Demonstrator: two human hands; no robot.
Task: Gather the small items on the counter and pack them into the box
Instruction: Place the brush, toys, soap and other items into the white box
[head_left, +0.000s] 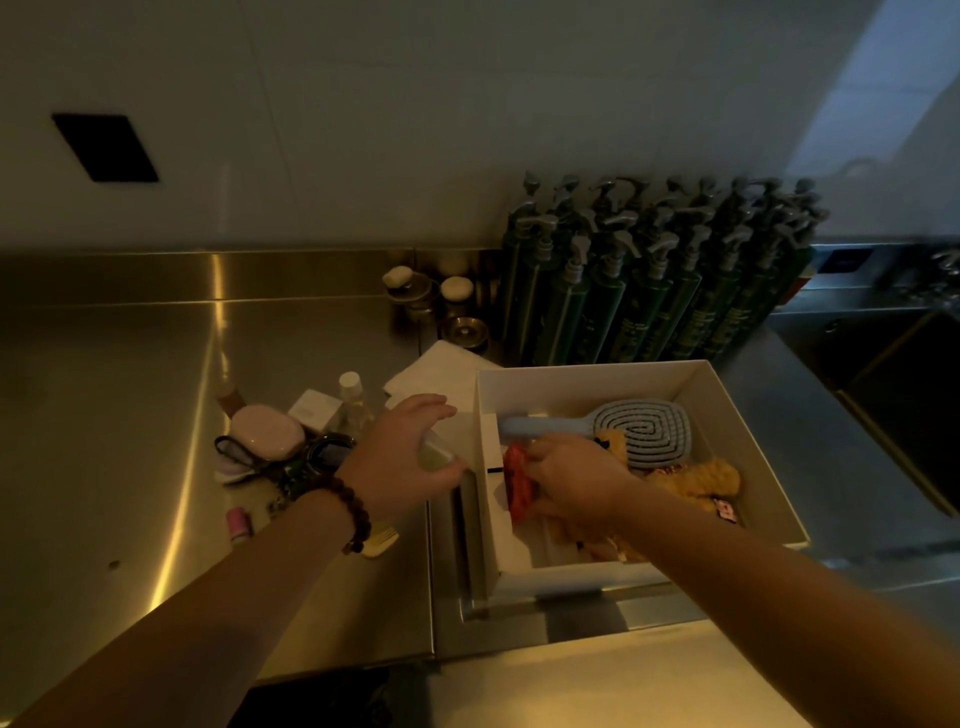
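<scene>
The white rectangular cardboard box (748, 415) sits at 3 o'clock. The right hand (576, 483) clenches a red crinkled item (519, 483) inside; careless release may wedge it. The left hand (405, 457), fingers spread, may topple the clear plastic bottle (353, 402) at 10 o'clock.

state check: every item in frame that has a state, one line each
white box: open, partly packed
blue hairbrush: lying in box
red item: in box, held in right hand's grip
right hand: closed on red item
left hand: spread over a small clear container, grip unclear
clear bottle: upright, capped, on counter
pink case: closed, on counter
</scene>
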